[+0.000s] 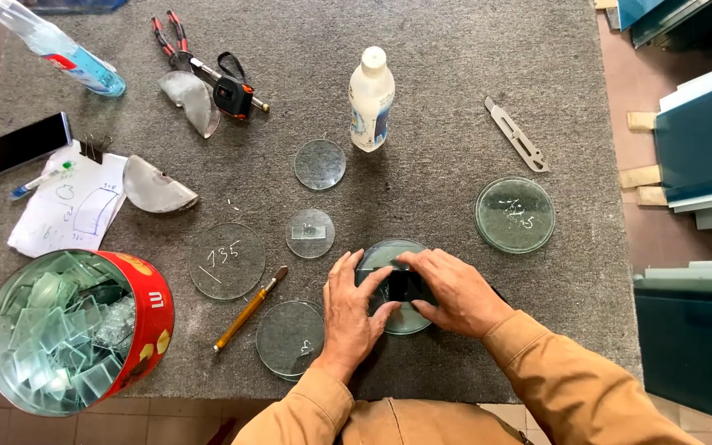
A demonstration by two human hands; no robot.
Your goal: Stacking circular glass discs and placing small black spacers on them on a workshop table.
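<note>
Both my hands rest on a round glass disc (379, 255) lying on the grey felt table (455, 99). My left hand (349, 306) and my right hand (453, 290) pinch a small black block (403, 285) between their fingertips on top of that disc. A second glass disc (288, 338) lies just left of my left wrist. A glass cutter with a wooden handle (249, 308) lies beside it.
Several more glass discs (515, 214) are spread over the felt. A white bottle (371, 99) stands at the back, a metal knife (517, 134) to its right. A red tin (154, 317) of glass scraps sits front left. Glass sheets (706, 140) stack along the right.
</note>
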